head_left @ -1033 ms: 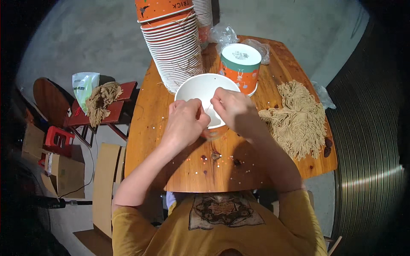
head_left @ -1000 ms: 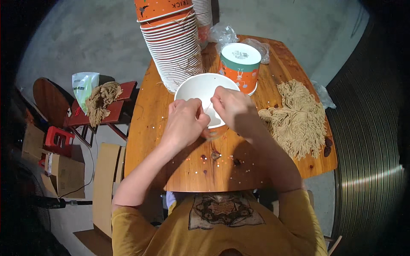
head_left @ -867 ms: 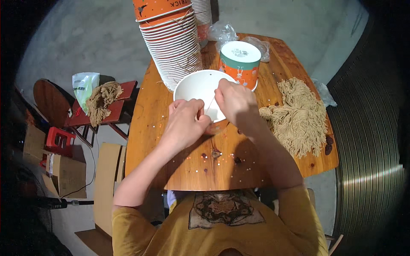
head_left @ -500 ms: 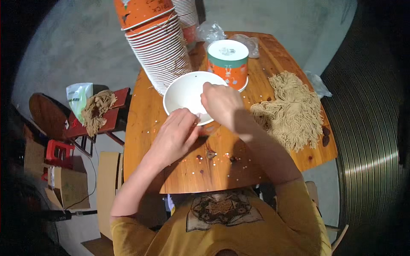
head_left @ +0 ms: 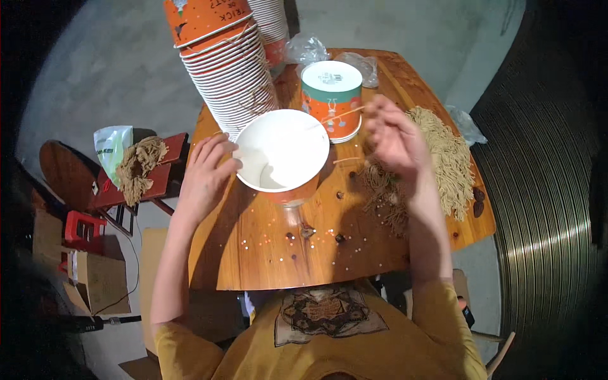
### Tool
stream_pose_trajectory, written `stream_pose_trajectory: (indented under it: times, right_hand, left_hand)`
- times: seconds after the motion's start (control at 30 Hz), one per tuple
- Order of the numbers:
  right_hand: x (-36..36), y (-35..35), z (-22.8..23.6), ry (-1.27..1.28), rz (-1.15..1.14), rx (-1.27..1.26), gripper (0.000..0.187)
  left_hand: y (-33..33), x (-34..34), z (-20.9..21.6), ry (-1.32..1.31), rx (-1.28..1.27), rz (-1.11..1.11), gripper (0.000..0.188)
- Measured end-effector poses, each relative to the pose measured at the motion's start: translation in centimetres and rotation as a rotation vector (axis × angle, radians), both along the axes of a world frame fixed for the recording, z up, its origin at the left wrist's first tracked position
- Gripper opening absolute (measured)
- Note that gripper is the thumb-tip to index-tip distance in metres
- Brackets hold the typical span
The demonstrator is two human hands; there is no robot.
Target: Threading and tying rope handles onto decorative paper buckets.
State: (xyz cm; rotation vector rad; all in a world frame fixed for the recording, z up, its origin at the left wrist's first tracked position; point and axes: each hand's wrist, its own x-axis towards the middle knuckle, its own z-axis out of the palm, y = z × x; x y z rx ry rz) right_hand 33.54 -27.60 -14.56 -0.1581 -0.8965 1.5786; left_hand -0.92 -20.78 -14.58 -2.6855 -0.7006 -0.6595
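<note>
A white-lined paper bucket (head_left: pixel 288 149) with an orange outside stands on the wooden table in front of me, its mouth tilted toward me. My left hand (head_left: pixel 209 164) is at the bucket's left rim, fingers and thumb closed on the edge. Right of the bucket, my right hand (head_left: pixel 399 136) is raised with its thumb and forefinger pinching a thin tan cord (head_left: pixel 345 115). That cord stretches to the small hole at the bucket's right rim. Another short tan cord end (head_left: pixel 347 160) shows below it, beside a pile of loose cords (head_left: pixel 386 190).
Stacked paper buckets (head_left: pixel 228 69) stand at the back left of the table (head_left: pixel 266 272). An upside-down orange and green bucket (head_left: pixel 332 104) is behind mine. A tan bundle of cords (head_left: pixel 449 171) lies at right; small light specks dot the near tabletop.
My right hand has moved from the bucket's rim out to the right, drawing the cord out. My left hand has shifted from the near rim to the left rim.
</note>
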Motion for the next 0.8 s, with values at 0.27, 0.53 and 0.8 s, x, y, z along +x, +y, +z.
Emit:
stream_pose_trajectory:
  times: [0.27,0.53,0.8]
  right_hand:
    - [3.5,-2.9,-2.8,0.367,-0.012,0.100,0.029]
    - [2.6,-3.1,-2.3,0.108,-0.376,-0.018,0.036]
    - [-2.8,-2.7,-1.5,-0.445,-0.517,-0.196,0.015]
  left_hand:
    - [3.6,-1.5,-1.4,-0.123,-0.132,-0.049,0.020]
    - [4.2,-1.9,-1.6,-0.190,-0.270,-0.024,0.013]
    - [-0.8,2.6,1.2,-0.716,-0.399,-0.121,0.032]
